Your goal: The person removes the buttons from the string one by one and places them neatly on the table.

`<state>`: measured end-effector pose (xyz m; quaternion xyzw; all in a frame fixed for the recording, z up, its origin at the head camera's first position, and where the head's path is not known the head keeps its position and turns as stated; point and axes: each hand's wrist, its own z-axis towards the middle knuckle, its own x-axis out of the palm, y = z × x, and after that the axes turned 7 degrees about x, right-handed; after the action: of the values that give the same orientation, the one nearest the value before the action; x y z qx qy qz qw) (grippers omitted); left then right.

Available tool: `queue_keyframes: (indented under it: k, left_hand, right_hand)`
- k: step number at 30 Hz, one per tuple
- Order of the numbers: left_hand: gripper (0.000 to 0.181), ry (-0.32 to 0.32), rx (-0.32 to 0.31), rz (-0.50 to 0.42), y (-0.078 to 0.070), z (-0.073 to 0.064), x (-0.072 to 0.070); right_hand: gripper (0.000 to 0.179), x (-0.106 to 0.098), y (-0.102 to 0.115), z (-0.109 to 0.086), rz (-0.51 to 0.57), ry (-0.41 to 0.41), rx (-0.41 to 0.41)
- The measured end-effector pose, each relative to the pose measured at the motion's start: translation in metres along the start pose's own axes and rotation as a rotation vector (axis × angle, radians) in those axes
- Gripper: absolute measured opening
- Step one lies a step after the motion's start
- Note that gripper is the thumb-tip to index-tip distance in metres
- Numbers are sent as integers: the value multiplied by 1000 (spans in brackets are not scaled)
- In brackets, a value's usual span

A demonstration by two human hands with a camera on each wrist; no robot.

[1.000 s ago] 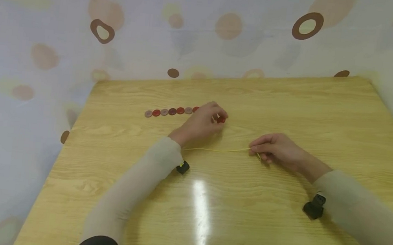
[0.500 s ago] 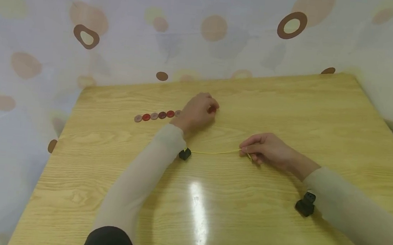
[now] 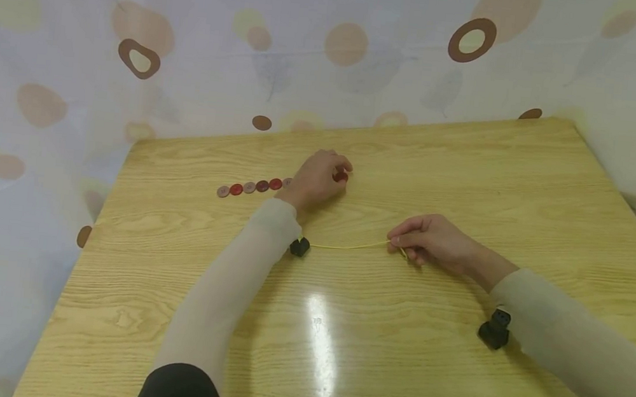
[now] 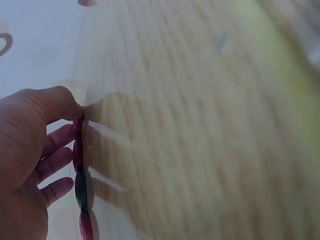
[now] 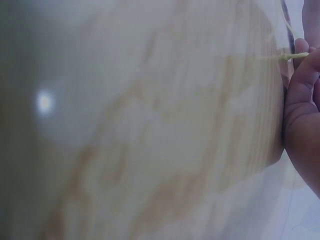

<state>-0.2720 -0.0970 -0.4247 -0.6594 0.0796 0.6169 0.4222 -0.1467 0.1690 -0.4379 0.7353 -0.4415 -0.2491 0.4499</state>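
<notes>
A row of round, flat buttons (image 3: pixel 262 186) in red, dark red and pinkish beige lies edge to edge on the wooden table. My left hand (image 3: pixel 319 176) reaches over the row's right part and hides some of it. At that end its curled thumb and fingers hold a red button (image 3: pixel 340 176); the left wrist view shows the thumb tip at the row's end button (image 4: pixel 77 127), fingertips behind it. My right hand (image 3: pixel 440 241) pinches a thin yellow string (image 3: pixel 348 247), a short tail showing below the fingers. The string runs left behind my left wrist, its other end hidden.
The wooden table (image 3: pixel 397 334) reaches back to a pale curtain (image 3: pixel 313 6) with brown and beige spots. A small black camera (image 3: pixel 300 246) hangs at my left cuff, another camera (image 3: pixel 494 330) at my right. Light glares on the table front.
Over the last second my left hand has shifted slightly up and left with the red button. My right hand keeps its pinch on the string. The head view has turned a little.
</notes>
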Motion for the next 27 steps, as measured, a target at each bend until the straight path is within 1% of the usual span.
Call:
queue_keyframes:
  k: [5, 7, 10, 13, 15, 18, 23, 25, 27]
  left_hand:
    - [27, 2, -3, -4, 2, -4, -1]
    - [29, -14, -13, -9, 2, -9, -4]
    - [29, -60, -37, -41, 0, -22, -12]
    - [28, -119, -55, -75, -2, -42, -23]
    - [26, -156, -60, -100, -2, -58, -31]
    - [24, -215, -57, -109, 0, -83, -41]
    - [19, -297, -87, -75, 8, -127, -52]
    - [18, -337, -105, -79, 12, -144, -54]
    - [19, -385, -108, -100, 17, -158, -54]
  right_hand:
    - [24, -2, -1, 2, -2, 10, 2]
    - [24, -2, 0, 4, -6, 14, 4]
    - [25, -3, 0, 5, -16, 21, 8]
    - [27, -5, 0, 5, -29, 34, 11]
    - [28, -8, 1, 4, -38, 39, 14]
    - [30, -11, 0, 1, -48, 37, 24]
    - [31, -16, -2, -6, -48, 30, 36]
    - [31, -19, -3, -8, -38, 33, 35]
    - [30, -22, -4, -12, -31, 29, 28]
